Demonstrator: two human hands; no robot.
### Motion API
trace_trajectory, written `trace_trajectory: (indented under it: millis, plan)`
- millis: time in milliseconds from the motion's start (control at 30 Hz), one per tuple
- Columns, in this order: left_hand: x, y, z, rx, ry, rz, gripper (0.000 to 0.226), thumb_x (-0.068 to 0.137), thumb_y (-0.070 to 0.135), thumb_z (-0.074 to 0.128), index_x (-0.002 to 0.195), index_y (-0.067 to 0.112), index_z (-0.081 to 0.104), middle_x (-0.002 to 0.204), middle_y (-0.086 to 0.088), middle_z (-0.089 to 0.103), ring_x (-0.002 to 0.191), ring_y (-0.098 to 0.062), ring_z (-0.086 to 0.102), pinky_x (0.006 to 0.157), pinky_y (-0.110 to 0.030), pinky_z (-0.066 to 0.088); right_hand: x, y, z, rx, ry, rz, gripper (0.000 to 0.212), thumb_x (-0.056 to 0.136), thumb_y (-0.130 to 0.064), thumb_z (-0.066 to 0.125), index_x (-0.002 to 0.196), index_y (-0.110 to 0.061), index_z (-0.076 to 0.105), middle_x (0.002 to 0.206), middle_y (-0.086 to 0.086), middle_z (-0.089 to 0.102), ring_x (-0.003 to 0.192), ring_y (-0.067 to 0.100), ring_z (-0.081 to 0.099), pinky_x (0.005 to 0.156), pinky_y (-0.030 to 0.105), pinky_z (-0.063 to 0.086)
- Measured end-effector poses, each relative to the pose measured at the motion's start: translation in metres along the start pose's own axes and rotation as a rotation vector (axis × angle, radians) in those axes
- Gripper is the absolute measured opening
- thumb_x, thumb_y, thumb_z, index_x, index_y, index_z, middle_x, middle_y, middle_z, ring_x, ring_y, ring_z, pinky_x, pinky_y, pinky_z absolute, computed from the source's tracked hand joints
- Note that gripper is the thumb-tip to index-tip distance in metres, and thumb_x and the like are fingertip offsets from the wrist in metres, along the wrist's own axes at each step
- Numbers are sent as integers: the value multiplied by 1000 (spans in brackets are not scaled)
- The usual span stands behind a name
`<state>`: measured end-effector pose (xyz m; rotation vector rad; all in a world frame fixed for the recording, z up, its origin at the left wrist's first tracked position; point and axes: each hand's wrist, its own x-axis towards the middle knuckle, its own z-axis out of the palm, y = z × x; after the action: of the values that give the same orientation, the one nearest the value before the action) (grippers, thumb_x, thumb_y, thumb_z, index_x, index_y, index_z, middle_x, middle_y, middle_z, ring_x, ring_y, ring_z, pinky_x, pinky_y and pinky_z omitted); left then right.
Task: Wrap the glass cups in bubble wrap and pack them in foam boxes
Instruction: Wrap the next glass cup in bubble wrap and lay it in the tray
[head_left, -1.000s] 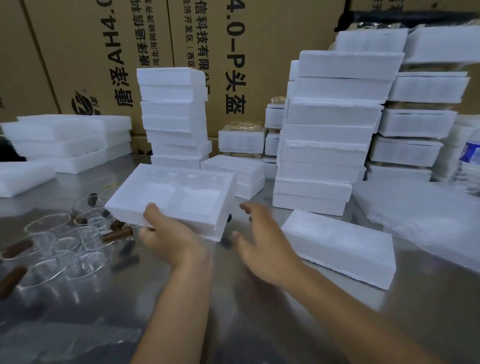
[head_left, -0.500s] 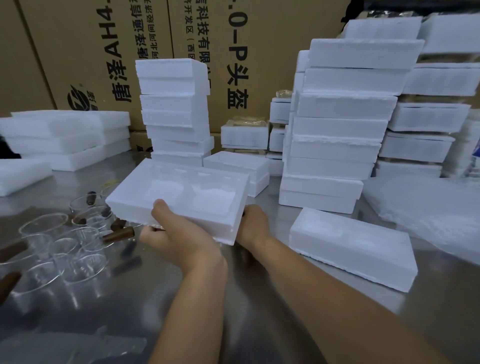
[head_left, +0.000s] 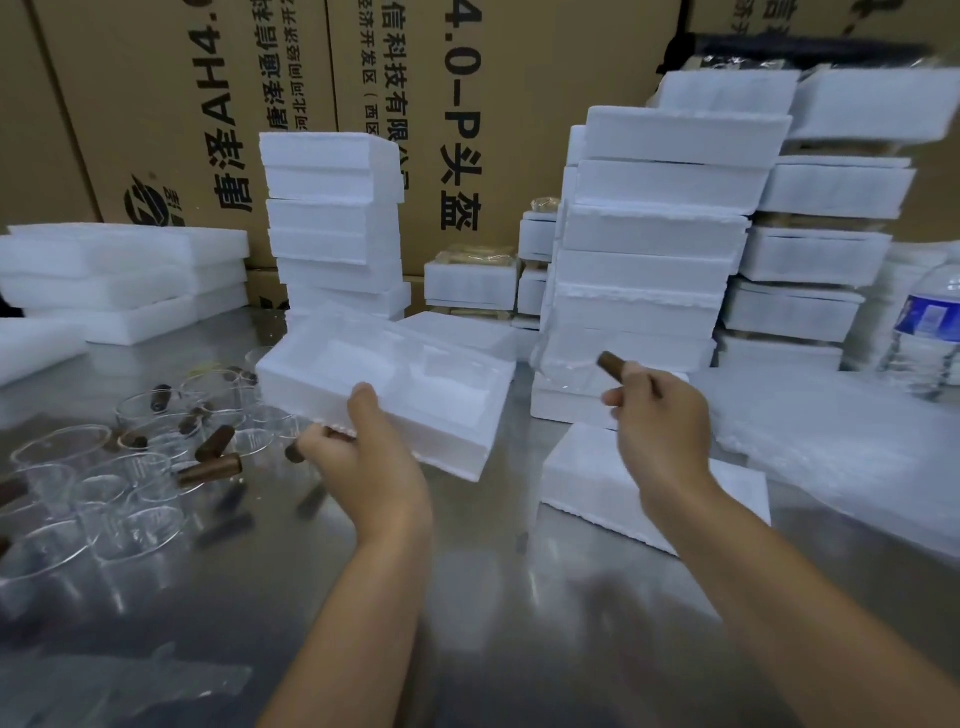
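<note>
Left hand (head_left: 363, 457) grips a foam box (head_left: 395, 384); right hand (head_left: 657, 431) holds a glass cup (head_left: 609, 361).

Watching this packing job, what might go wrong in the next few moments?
1. The left hand holds the open foam box tilted, by one edge; it might slip onto the glass cups crowded beside it.
2. The right hand holds a cup aloft by its brown handle, near the tall foam stack; a bump could drop it.
</note>
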<state>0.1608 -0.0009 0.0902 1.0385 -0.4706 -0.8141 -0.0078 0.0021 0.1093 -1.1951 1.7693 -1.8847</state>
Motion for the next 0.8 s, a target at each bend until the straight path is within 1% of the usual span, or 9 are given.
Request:
trace_trajectory:
  millis: [67, 100, 233, 300, 400, 533, 633, 700, 800]
  plan:
    - [1, -7, 3, 60, -138, -92, 35, 89, 33, 56, 115, 14, 45, 105, -1, 60, 94, -19, 61, 88, -44, 52, 1, 8, -21, 8, 71, -9, 33, 98, -27, 40, 71, -20, 58, 69, -11, 58, 53, 2, 48, 42, 11, 34]
    - [1, -9, 3, 96, -179, -132, 36, 88, 31, 58, 118, 13, 46, 105, -2, 61, 96, -21, 61, 91, -48, 51, 0, 12, -30, 10, 94, -9, 33, 98, -28, 40, 72, -19, 57, 69, -10, 58, 53, 2, 48, 42, 10, 34]
    - [4, -16, 3, 236, -203, -169, 45, 87, 28, 62, 126, 14, 44, 109, -1, 62, 95, -20, 60, 93, -45, 50, -3, 31, -52, 18, 114, -11, 29, 98, -28, 40, 80, -14, 58, 68, -9, 55, 50, -9, 49, 40, 4, 32]
    - [7, -19, 2, 310, -198, -185, 58, 87, 31, 64, 134, 11, 37, 117, -3, 59, 98, -23, 58, 93, -40, 49, -4, 35, -56, 38, 97, -11, 29, 99, -26, 40, 81, -12, 58, 67, -9, 55, 50, -13, 48, 42, 2, 32]
    - [10, -24, 1, 394, -237, -269, 73, 86, 37, 67, 139, 5, 29, 114, -11, 60, 97, -27, 62, 85, -38, 53, -4, 37, -59, 69, 86, -16, 29, 99, -26, 40, 82, -13, 58, 66, -11, 55, 51, -14, 49, 46, 2, 34]
    - [8, -30, -1, 473, -269, -246, 77, 80, 42, 72, 134, 1, 35, 84, -9, 64, 72, -18, 65, 58, -27, 53, -4, 35, -62, 103, 100, -36, 28, 99, -28, 40, 78, -20, 57, 66, -12, 57, 53, -13, 50, 51, 4, 36]
    - [5, -31, -2, 522, -308, -241, 81, 75, 49, 74, 126, -3, 41, 81, -13, 67, 51, -14, 64, 42, -22, 49, -6, 35, -63, 127, 120, -34, 27, 98, -26, 40, 78, -21, 57, 67, -10, 57, 53, -12, 49, 49, 1, 34]
    - [6, -33, -4, 531, -311, -232, 82, 72, 53, 75, 122, -6, 45, 76, -12, 67, 43, -13, 62, 39, -21, 47, -7, 36, -63, 126, 125, -30, 27, 99, -25, 40, 81, -16, 58, 67, -10, 56, 52, -12, 48, 49, 0, 34]
    - [11, -32, -8, 570, -279, -224, 84, 71, 54, 75, 121, -6, 46, 63, -8, 62, 45, -16, 58, 46, -25, 54, -10, 36, -61, 126, 113, -34, 26, 99, -24, 40, 87, -13, 59, 66, -11, 56, 54, -12, 49, 51, 0, 34]
